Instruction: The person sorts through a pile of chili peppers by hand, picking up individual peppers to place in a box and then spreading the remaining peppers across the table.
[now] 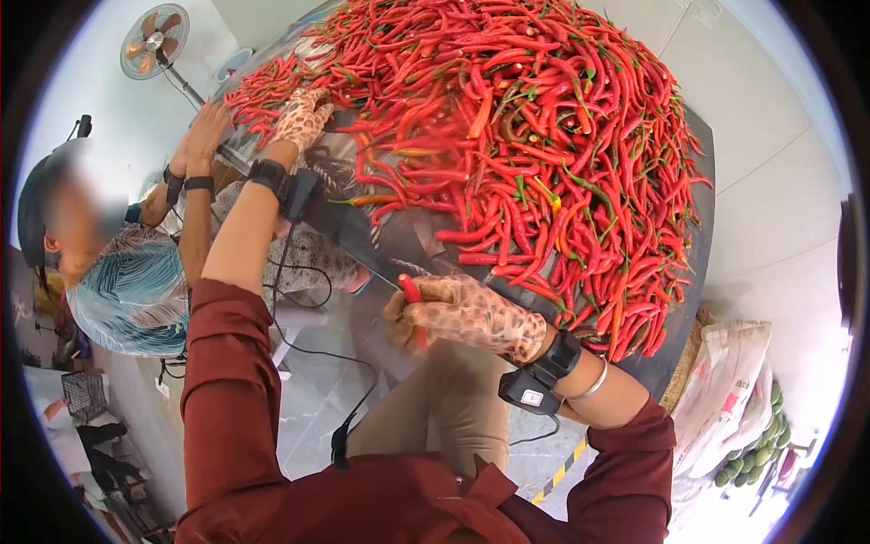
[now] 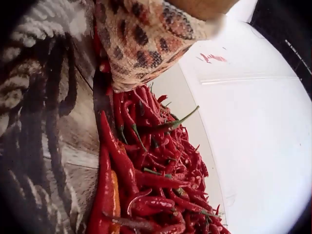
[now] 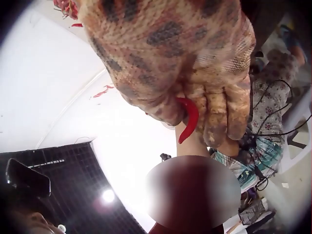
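Observation:
A patterned glove covers each hand. My right hand [image 1: 467, 313] is held in front of the table's near edge, with a red chili [image 1: 410, 288] gripped in it; in the right wrist view the curved chili [image 3: 190, 120] sticks out between the thumb and fingers of the hand [image 3: 170, 53]. Farther off, my left hand [image 1: 304, 118] reaches to the left edge of the big chili heap [image 1: 580, 118], fingers bent down. Its fingertips are out of sight in the left wrist view, where the gloved hand [image 2: 141, 44] is beside red chilies [image 2: 122, 165].
Across the left side of the table [image 1: 675, 335], another person's hands [image 1: 204, 136] are near the chilies. A fan [image 1: 154, 43] stands behind. Cables hang from both wrist cameras. White sacks [image 1: 725, 381] and green produce [image 1: 757, 449] are at the right.

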`<state>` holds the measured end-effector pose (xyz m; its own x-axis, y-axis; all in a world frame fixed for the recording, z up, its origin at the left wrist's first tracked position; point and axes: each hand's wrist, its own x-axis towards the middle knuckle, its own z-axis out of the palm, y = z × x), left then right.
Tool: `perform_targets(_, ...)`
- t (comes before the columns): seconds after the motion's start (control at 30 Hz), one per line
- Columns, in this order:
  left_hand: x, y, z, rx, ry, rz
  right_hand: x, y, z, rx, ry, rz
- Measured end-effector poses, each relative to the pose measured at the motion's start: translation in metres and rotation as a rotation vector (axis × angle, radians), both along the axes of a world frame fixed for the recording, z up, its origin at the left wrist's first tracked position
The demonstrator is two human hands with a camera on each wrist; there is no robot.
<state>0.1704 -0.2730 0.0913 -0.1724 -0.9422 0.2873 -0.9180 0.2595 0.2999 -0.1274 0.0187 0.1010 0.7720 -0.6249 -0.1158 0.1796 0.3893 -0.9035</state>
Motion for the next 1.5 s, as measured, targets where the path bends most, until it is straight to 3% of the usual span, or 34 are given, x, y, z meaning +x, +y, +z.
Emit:
perform_targets(0.2,0.020,-0.010,0.002,0.037,0.060,-0.081,-0.001,-0.001,0.005,0.008,-0.011,-0.003)
perform_targets(0.4,-0.009,0.056,0.017,-0.195,0.138,-0.148,-0.003,-0.001,0.005,0.059,-0.042,-0.003)
perform_targets(0.47,-0.044,0.096,0.034,-0.072,0.128,-0.336,-0.004,0.000,0.006,0.095,-0.090,-0.022)
perform_targets(0.53,-0.076,0.127,0.044,-0.133,-0.010,-0.495,-0.007,-0.001,0.009,0.078,-0.099,0.013)
perform_targets(0.63,-0.108,0.141,0.040,-0.048,-0.047,-0.676,-0.006,0.003,0.005,0.113,-0.133,-0.017)
perform_targets(0.73,-0.127,0.145,0.031,0.003,-0.205,-0.648,-0.007,0.001,0.001,0.132,-0.183,-0.026)
perform_targets(1.07,-0.096,0.125,0.018,-0.053,-0.028,-0.722,-0.010,-0.002,0.006,0.099,-0.066,-0.099)
perform_targets(1.3,-0.081,0.107,0.010,-0.035,-0.001,-0.671,-0.008,-0.001,0.006,0.121,-0.115,-0.091)
perform_targets(1.5,-0.081,0.101,0.018,-0.126,-0.171,-0.523,-0.009,-0.002,0.010,0.144,-0.159,-0.056)
